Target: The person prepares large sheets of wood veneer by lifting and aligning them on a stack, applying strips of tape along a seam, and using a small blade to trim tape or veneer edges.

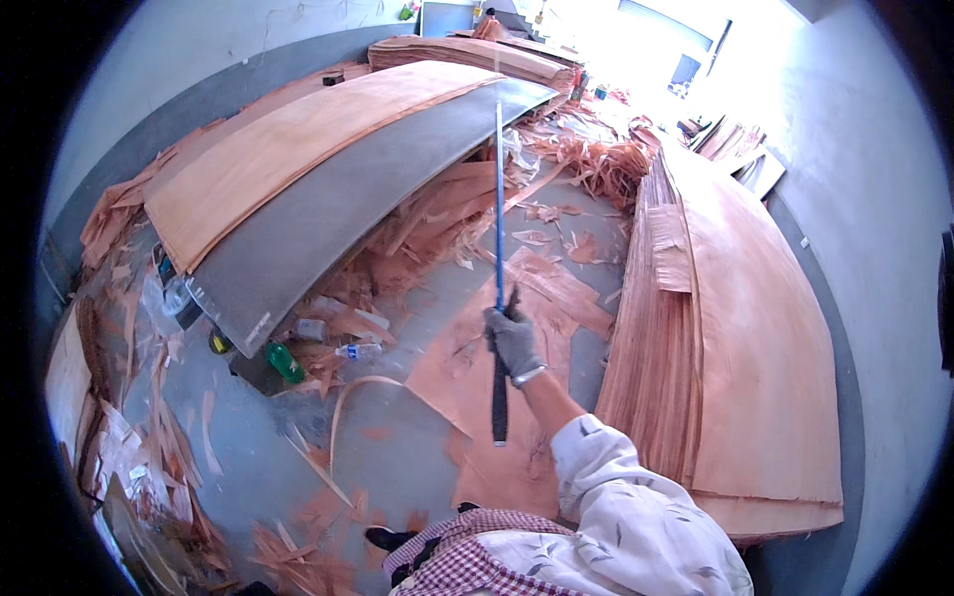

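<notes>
At the far left, broken veneer scraps [149, 437] littered the grey floor [397, 457], heaped along the wall. Just right of them a grey board [328, 214] leaned up on a slant, with a large veneer sheet [288, 139] lying on top of it. Below the board's lower edge lay a green bottle [283, 362] and a clear plastic bottle [360, 351], near each other among the strips.

In the middle, the right hand [514, 342], in a grey glove, served as the only grip in view, and it was closed tight around a long pole [499, 199]. The pole ran nearly straight up and down the picture: its black handle end [499, 412] stuck out below the fist, toward the person, while the thin blue shaft rose from the top of the fist and reached as far as the board's upper right corner. The shaft looked slim, straight and evenly blue; the handle was thicker and dark. Under the hand, flat veneer pieces [477, 397] lay on the floor. The white patterned sleeve [636, 517] came in from the lower edge.

To the right, a tall stack of veneer [735, 358] stood beside the wall, well clear of the pole. The left hand did not show.
</notes>
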Motion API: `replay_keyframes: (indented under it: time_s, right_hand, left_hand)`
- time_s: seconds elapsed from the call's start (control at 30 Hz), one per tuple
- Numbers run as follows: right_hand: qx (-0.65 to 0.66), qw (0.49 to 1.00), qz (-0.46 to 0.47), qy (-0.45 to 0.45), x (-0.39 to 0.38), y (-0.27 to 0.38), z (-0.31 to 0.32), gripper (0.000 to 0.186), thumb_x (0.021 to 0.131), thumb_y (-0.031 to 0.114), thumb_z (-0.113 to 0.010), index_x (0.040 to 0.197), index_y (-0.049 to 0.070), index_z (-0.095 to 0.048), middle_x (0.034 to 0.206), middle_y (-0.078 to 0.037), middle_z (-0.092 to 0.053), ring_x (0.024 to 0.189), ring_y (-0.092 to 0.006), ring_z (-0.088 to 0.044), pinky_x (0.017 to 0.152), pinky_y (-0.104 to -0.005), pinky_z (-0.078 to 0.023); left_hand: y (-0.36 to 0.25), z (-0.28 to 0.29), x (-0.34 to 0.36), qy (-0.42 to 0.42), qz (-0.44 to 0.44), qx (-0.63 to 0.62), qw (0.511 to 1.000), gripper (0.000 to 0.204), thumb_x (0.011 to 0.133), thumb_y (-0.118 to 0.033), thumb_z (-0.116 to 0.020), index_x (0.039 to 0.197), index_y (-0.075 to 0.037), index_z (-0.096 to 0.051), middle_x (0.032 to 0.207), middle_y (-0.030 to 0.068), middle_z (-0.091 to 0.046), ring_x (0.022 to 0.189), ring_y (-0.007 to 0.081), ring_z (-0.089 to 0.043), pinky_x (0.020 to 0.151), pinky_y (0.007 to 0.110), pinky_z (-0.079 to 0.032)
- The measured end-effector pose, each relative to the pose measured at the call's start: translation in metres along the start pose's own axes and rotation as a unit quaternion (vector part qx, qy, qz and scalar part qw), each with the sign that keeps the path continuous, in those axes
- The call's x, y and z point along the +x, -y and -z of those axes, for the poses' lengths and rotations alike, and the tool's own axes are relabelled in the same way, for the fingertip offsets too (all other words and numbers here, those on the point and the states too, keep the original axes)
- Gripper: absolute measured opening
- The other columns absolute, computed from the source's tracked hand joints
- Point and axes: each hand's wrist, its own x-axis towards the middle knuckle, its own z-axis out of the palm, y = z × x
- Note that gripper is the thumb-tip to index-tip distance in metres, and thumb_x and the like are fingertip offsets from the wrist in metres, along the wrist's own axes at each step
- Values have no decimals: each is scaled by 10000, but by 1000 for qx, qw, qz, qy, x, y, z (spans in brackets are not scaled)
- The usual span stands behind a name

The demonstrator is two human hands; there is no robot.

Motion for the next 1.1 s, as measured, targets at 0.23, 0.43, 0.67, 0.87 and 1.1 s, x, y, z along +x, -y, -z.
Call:
replay_keyframes:
  time_s: [0.23, 0.43, 0.67, 0.87, 1.1]
  right_hand:
    - [78, 991, -64, 85, 3, -65, -221, 164, 849, 220, -618, 760, 110, -535, 589, 3, -511, 439, -93, -451, 394, -239, -364]
    - [60, 982, -122, 129, -38, -85, -323, 146, 871, 216, -607, 859, 92, -532, 634, -23, -542, 502, -128, -535, 403, -251, -408]
    - [-15, 879, -318, 354, -77, -120, -472, 154, 903, 215, -543, 965, 74, -553, 797, -44, -621, 609, -105, -565, 403, -239, -406]
    - [-28, 820, -271, 504, -66, -130, -591, 237, 929, 251, -511, 1061, 59, -556, 881, -38, -638, 742, -100, -601, 565, -210, -452]
    - [30, 867, -294, 401, 20, -139, -704, 301, 931, 260, -512, 1128, 35, -543, 948, -106, -645, 770, -186, -639, 502, -240, -487]
  left_hand:
    - [107, 88, 67, 2, 26, 16, 1000, 248, 834, -223, -527, 950, -30, -630, 994, 205, -626, 822, 368, -620, 738, 453, -497]
    - [197, 158, 90, 22, -156, 320, 934, 226, 832, -203, -536, 943, -26, -624, 1002, 207, -621, 808, 371, -618, 732, 453, -501]
    - [62, 345, 197, 61, -87, -478, 872, 327, 884, -156, -521, 1174, -7, -518, 1089, 180, -584, 949, 249, -605, 832, 348, -492]
    - [-2, 463, 264, 16, -117, -176, 977, 343, 860, -256, -594, 1107, -24, -543, 957, 173, -613, 861, 252, -604, 761, 359, -459]
    - [76, 601, 334, -104, -67, -190, 974, 268, 762, -211, -686, 904, 2, -606, 702, 82, -578, 643, 152, -538, 595, 298, -436]
